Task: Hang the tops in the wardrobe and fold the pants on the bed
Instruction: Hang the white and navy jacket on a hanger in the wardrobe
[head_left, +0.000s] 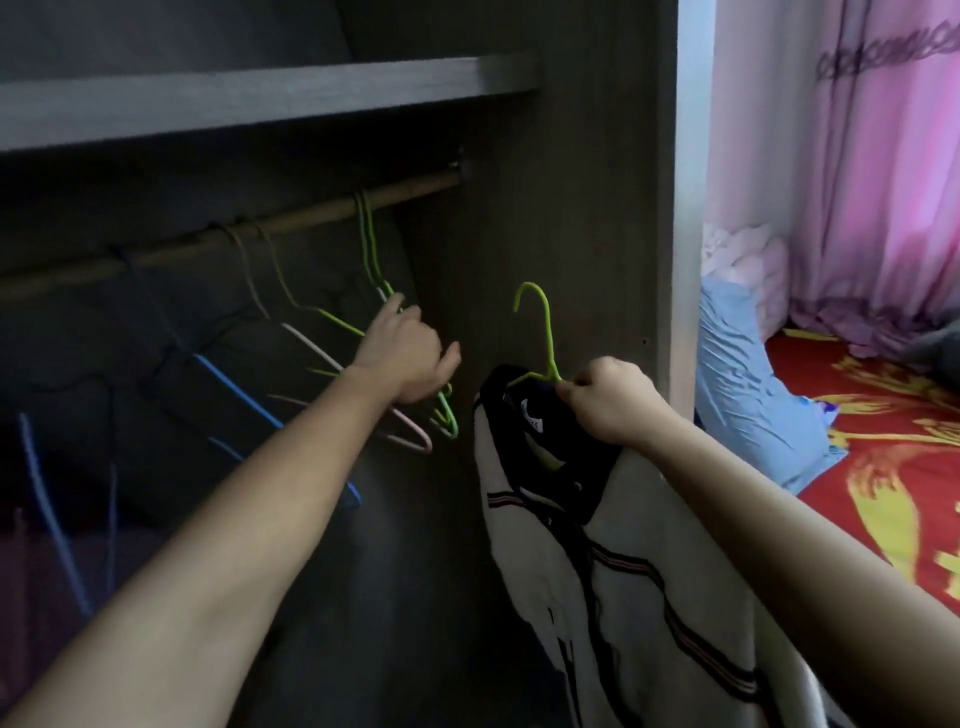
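Green hanger (545, 332) with striped top (597, 597), pinched at its neck in my right hand (613, 405), below the rail (260, 228) | left hand (405, 364) on empty hangers (371, 244), grip unclear | part them, hook squarely.

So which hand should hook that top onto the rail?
The right hand: it grips the green hanger carrying the top; the left hand is among empty hangers on the rail.

My right hand (613, 402) grips a green hanger (546, 332) carrying a white, black-collared top (623, 597). My left hand (410, 361) touches empty green hangers (370, 244) on the wardrobe rail (171, 252).
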